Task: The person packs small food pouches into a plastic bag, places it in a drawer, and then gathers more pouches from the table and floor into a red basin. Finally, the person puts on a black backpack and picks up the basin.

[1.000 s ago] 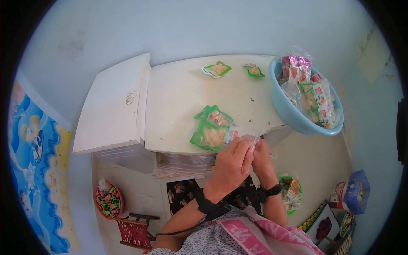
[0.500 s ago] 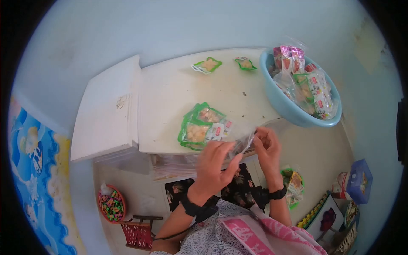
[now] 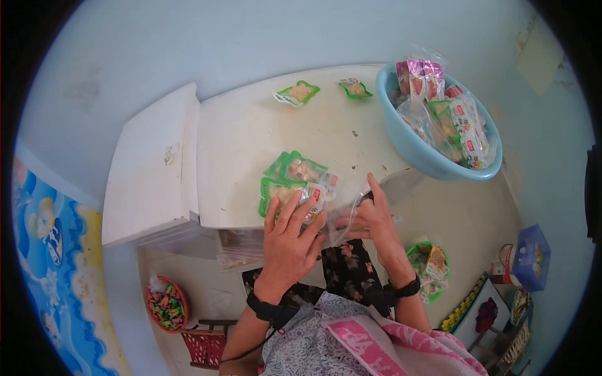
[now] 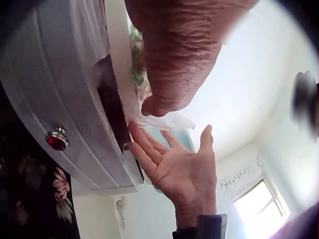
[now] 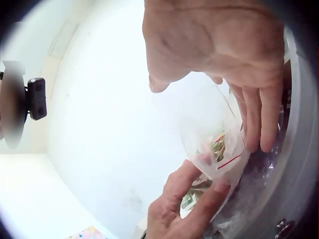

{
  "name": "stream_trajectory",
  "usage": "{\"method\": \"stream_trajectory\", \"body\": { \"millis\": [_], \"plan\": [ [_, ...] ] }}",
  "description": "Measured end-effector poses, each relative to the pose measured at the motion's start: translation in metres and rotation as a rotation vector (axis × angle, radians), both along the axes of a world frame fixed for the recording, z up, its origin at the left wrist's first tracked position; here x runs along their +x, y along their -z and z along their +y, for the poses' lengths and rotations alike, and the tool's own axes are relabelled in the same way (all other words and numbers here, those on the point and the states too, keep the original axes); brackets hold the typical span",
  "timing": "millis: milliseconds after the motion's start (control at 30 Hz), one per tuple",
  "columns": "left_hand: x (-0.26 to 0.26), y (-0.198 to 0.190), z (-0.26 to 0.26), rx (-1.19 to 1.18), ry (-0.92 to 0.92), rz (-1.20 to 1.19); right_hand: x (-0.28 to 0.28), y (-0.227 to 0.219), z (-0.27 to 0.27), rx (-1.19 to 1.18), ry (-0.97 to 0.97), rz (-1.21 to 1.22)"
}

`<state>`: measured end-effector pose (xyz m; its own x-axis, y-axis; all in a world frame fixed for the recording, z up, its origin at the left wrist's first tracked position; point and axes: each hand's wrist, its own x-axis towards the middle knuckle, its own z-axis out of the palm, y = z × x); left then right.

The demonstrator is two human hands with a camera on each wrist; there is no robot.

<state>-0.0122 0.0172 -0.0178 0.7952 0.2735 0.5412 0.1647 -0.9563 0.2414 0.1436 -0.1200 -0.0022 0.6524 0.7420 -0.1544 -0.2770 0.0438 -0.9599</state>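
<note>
In the head view my left hand (image 3: 290, 241) lies over the front one of two overlapping green-edged clear snack packets (image 3: 305, 168) on the white table, its fingers spread and touching the packet. My right hand (image 3: 376, 222) is to the right at the table's front edge, one finger extended. A clear plastic zip bag (image 3: 346, 227) hangs at its fingers, close to my left thumb. From the left wrist the right hand (image 4: 184, 169) shows an open palm with straight fingers. In the right wrist view the bag's red zip line (image 5: 229, 161) shows between the hands.
Two smaller green-edged packets, one left (image 3: 297, 93) and one right (image 3: 355, 88), lie at the table's back. A blue basin (image 3: 414, 141) full of packets stands at the right. Below are a drawer with plastic bags (image 3: 241, 244), a candy basket (image 3: 167, 304) and a green basket (image 3: 429, 271).
My hands have parted from the plastic bag held between them. The left hand has moved left onto the snack packets; the right stays by the bag, fingers now extended.
</note>
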Motion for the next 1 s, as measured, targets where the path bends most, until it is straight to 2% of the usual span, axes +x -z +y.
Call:
{"method": "stream_trajectory", "body": {
  "millis": [167,267,367,567,667,767,867,900,1000],
  "plan": [
    [0.002,0.012,-0.002,0.029,-0.034,-0.061,-0.004,0.034,0.025,-0.037,0.128,-0.421],
    [0.000,0.015,-0.005,-0.012,-0.051,-0.101,-0.002,0.031,0.044,0.023,0.182,-0.603],
    [0.000,0.009,-0.007,-0.056,-0.105,-0.150,0.008,-0.012,0.065,0.063,0.123,-0.769],
    [-0.005,-0.007,0.003,-0.153,-0.055,-0.248,0.010,-0.105,0.114,0.150,-0.126,-1.111],
    [-0.016,-0.008,0.011,-0.161,-0.034,-0.238,0.004,-0.135,0.124,0.220,-0.114,-1.312],
    [-0.030,0.006,0.022,-0.136,-0.090,-0.442,0.006,-0.143,0.127,0.261,-0.091,-1.463],
    [-0.035,0.003,0.031,-0.287,-0.230,-0.505,0.007,-0.129,0.122,0.174,-0.121,-1.512],
    [-0.034,-0.001,0.034,-0.379,-0.203,-0.503,0.007,-0.124,0.120,0.128,-0.138,-1.514],
    [-0.027,-0.010,0.037,-0.647,-0.115,-0.502,0.008,-0.117,0.119,0.214,-0.099,-1.469]
  ]
}}
